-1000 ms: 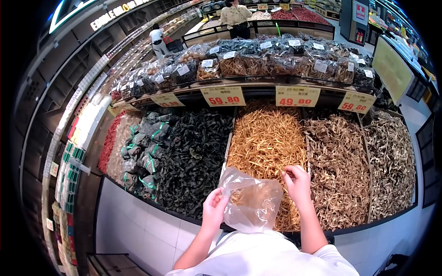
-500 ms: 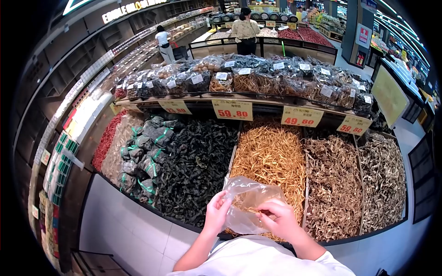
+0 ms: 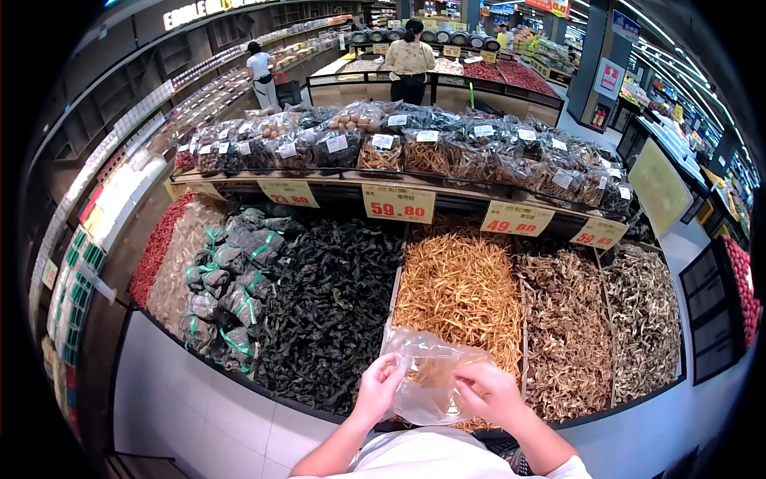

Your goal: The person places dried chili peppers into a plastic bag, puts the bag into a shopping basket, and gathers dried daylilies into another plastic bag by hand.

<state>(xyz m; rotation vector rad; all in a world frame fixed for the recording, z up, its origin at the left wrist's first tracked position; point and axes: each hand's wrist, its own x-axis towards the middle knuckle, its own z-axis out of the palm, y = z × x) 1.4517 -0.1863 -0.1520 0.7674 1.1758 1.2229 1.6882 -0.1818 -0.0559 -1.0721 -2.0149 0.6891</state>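
L hand (image 3: 379,389) pinches the clear bag (image 3: 431,409) near its rim, thumb vs. fingers, at the bag's 9 o'clock; prob b/c thin plastic would sag shut w/o support. R hand (image 3: 488,391) is at the bag's 3 o'clock, fingers curled in by the mouth; can't tell if that grip has plastic, a strip or nothing.

Bag sits at approx 6 o'clock in view, btwn the hands, just beyond the white shirt (image 3: 439,455) & over the near end of the golden dried strips (image 3: 459,275). Held there, it's prob a short reach to that heap, which runs off toward 12–1 o'clock. Black dried pieces (image 3: 331,295) lie at 10–11 o'clock from the bag, brown dried strips (image 3: 566,331) at 2. Price signs (image 3: 517,218) hang behind the heaps, prob so each reads w/ its own goods.

Hard to make out: tan tone in the bag, cd be contents or the heap seen thru plastic, plus glare. R palm hidden; bag's bottom blends into the shirt. Forearms partly sleeved, shirt cut off at 6 o'clock. Signs' small print too tiny to read.
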